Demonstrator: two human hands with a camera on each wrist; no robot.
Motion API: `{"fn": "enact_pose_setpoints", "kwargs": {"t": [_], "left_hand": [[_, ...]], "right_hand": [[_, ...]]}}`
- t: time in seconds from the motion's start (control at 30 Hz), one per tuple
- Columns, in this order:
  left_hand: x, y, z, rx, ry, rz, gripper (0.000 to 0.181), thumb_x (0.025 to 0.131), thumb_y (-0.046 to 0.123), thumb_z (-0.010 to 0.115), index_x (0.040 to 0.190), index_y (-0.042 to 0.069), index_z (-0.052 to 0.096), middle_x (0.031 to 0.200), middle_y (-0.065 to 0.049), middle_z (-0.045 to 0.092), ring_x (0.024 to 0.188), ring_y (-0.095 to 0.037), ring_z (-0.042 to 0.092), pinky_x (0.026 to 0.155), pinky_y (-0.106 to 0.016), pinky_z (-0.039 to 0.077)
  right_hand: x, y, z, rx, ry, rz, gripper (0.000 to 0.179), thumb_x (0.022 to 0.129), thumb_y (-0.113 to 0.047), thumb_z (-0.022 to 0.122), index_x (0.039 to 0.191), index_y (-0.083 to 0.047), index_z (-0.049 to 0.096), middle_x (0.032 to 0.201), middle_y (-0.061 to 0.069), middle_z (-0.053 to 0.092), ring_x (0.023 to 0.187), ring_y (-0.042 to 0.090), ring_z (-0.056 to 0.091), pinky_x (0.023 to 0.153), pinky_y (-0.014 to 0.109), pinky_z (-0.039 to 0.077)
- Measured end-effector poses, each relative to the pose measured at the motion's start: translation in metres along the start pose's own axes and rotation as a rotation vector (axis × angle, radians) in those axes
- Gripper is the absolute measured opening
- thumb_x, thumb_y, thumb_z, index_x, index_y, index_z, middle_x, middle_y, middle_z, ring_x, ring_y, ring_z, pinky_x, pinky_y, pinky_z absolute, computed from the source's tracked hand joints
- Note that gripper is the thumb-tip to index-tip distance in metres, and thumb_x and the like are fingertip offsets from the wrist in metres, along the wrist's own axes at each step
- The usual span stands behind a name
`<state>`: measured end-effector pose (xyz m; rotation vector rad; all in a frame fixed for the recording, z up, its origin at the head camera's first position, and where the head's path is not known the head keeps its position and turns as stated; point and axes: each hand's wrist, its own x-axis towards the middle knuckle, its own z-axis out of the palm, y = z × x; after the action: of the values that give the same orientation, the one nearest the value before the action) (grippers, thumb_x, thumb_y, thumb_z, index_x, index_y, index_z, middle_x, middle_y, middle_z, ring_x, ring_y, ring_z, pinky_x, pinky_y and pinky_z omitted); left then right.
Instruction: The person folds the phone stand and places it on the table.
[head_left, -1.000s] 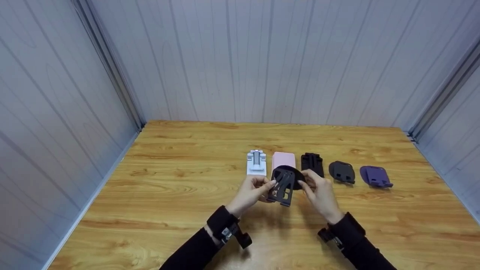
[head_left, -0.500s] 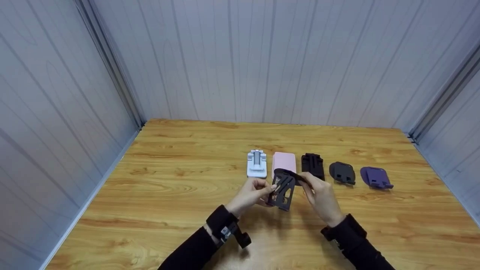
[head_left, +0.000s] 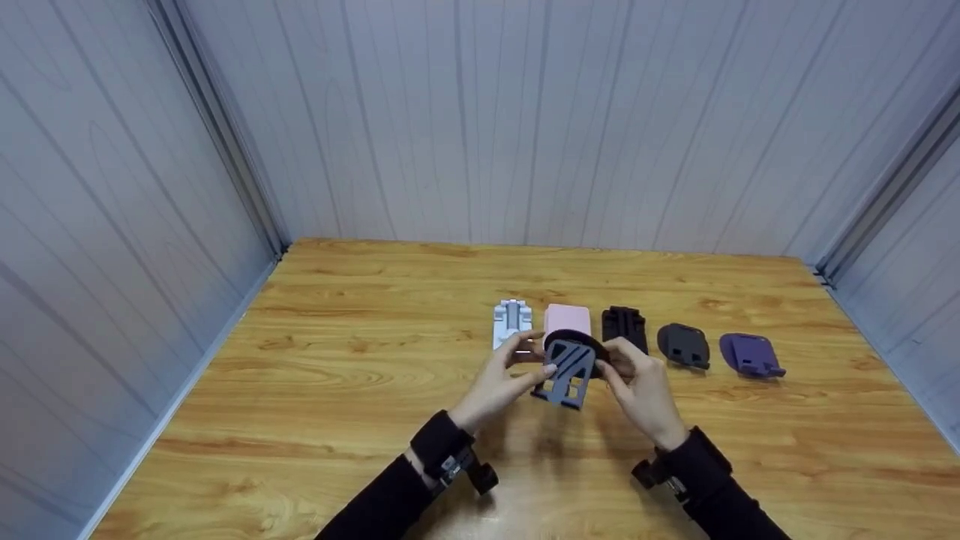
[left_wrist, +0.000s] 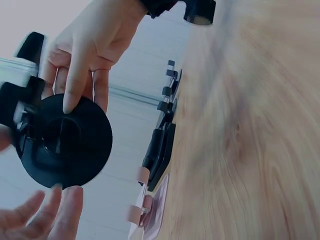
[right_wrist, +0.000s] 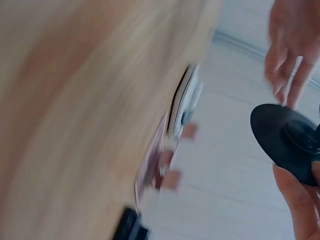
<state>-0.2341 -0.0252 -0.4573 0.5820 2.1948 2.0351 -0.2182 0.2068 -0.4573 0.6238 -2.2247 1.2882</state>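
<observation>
A black folding phone stand [head_left: 568, 375] is held up above the table, its slotted plate tilted away from its round base [left_wrist: 87, 150]. My right hand [head_left: 646, 390] pinches the edge of that base between thumb and fingers. On the other side, my left hand [head_left: 495, 382] has its thumb at the plate's edge. The left fingers [left_wrist: 67, 212] are extended close to the base's rim; whether they touch it is unclear. Part of the plate and hinge is cut off or blurred in both wrist views.
Behind the hands stands a row of folded phone stands on the wooden table [head_left: 360, 420]: white [head_left: 512, 322], pink [head_left: 568, 316], black [head_left: 624, 328], dark grey [head_left: 684, 345] and purple [head_left: 752, 354]. Pale panel walls [head_left: 480, 127] enclose the table's back and sides.
The plate has turned to show its face more flatly. My left fingers have loosened from the plate and spread up toward the round base. The right hand keeps holding the base.
</observation>
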Motion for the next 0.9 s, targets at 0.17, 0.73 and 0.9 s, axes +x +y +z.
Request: {"fn": "enact_pose_setpoints", "kwargs": {"t": [0.17,0.73,0.9], "left_hand": [[-0.001,0.001,0.002,-0.035,-0.044,-0.036,0.054,0.102,0.016,0.069,0.148,-0.006,0.052,0.144,-0.024,0.058,0.134,-0.038,0.057,0.116,-0.049,0.048],[-0.001,-0.004,0.01,-0.178,-0.029,-0.157,0.053,0.099,0.009,0.071,0.145,-0.011,0.053,0.123,-0.021,0.071,0.096,-0.015,0.071,0.09,-0.034,0.064],[0.0,-0.004,0.01,-0.195,0.002,-0.145,0.053,0.096,0.005,0.073,0.143,-0.011,0.055,0.118,-0.019,0.072,0.091,-0.013,0.07,0.084,-0.031,0.065]], "right_hand": [[0.0,-0.003,-0.002,0.176,-0.022,0.183,0.015,0.096,0.016,0.066,0.108,0.007,0.067,0.095,0.017,0.073,0.079,0.009,0.072,0.067,0.019,0.058],[0.002,0.003,-0.011,0.551,-0.266,0.497,0.008,0.103,0.012,0.055,0.11,0.015,0.055,0.088,0.0,0.073,0.073,0.01,0.074,0.071,0.029,0.066],[0.003,0.008,-0.013,0.74,-0.306,0.594,0.017,0.106,0.007,0.054,0.11,-0.005,0.066,0.095,-0.002,0.078,0.084,0.01,0.075,0.076,0.025,0.065]]}}
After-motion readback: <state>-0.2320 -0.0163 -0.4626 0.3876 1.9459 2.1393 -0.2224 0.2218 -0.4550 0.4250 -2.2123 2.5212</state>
